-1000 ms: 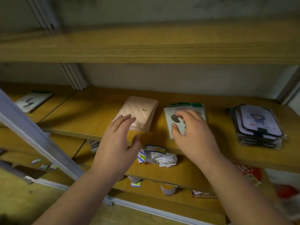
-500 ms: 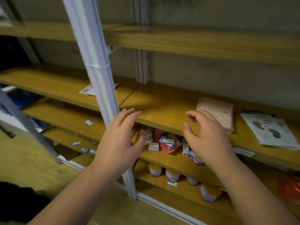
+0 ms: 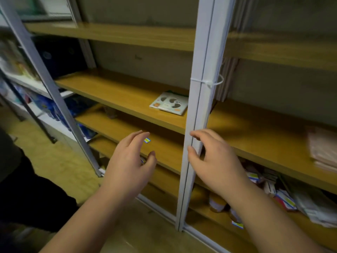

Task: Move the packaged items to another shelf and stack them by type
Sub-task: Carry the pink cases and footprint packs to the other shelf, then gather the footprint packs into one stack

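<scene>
A flat white packet with dark footprint shapes [image 3: 169, 104] lies alone on the middle wooden shelf [image 3: 116, 94], just left of a white upright post [image 3: 198, 110]. A stack of pink packets [image 3: 322, 148] sits on the same shelf level at the far right edge of view. My left hand [image 3: 129, 161] hovers open below the shelf's front edge, holding nothing. My right hand [image 3: 213, 157] is open too, its fingers spread partly behind the post and empty.
A slanted white post [image 3: 54, 92] crosses the left side. The lower shelf on the right holds small boxes with blue and yellow labels [image 3: 280, 192] and jars [image 3: 217, 201]. Blue packages [image 3: 54, 106] fill white shelving at far left. Wooden floor lies below.
The view has swung left along the shelving. My right hand has let go of the footprint packet on the right-hand shelf, and both hands now hang empty before the left section.
</scene>
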Available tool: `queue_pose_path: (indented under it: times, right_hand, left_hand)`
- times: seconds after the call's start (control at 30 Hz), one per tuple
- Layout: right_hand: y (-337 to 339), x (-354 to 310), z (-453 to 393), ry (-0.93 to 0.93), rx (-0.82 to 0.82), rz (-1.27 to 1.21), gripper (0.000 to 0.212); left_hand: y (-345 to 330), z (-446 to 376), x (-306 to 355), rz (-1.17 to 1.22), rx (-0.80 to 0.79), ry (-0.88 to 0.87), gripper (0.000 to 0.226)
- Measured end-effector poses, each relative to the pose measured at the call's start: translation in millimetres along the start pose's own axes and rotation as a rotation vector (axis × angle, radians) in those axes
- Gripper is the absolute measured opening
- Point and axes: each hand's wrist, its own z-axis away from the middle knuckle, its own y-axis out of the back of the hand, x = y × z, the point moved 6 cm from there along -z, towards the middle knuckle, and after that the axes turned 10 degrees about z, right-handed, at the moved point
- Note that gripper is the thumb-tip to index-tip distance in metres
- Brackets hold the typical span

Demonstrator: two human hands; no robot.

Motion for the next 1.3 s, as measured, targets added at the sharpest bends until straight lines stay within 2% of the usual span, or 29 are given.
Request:
queue_pose_path:
  times: [0.23,0.47,0.6,0.7,0.8,0.93,1.1,1.3]
  right_hand:
    - [-62.4,-35.1,-72.0,0.059,-0.051,0.005,0.046]
    - [-102.8,-43.0,-138.6,-0.032,-0.083,0.098,0.052]
    - [-113.3,-39.0,-152.1,-0.095,-0.099,0.175,0.056]
    - [-122.5,-36.0,-159.1,-0.147,-0.106,0.226,0.055]
    - [-126.5,-35.6,-165.9,-0.237,-0.102,0.241,0.054]
    - [-125.4,-39.4,-168.6,-0.349,-0.063,0.276,0.053]
    - [-128.2,-43.8,-170.0,-0.459,-0.034,0.337,0.05]
    - [-139.4,-48.1,-168.1,-0.55,-0.018,0.342,0.054]
  left_hand:
    - [7.7,-59.0,-47.8,-0.039,0.01,0.028,0.058]
    - [21.3,-126.4,-84.2,-0.052,-0.003,0.093,0.057]
    - [5.9,-168.2,-100.7,-0.024,-0.088,0.092,0.056]
    - [-23.9,-206.5,-106.2,0.005,-0.194,0.024,0.057]
    - [-60.5,-245.3,-101.5,-0.034,-0.279,-0.044,0.076]
    - [-118.2,-285.8,-86.6,-0.154,-0.475,-0.053,0.104]
    - [-148.2,-307.2,-87.6,-0.214,-0.53,-0.062,0.101]
    - [-137.1,-335.1,-117.4,0.01,-0.538,-0.06,0.081]
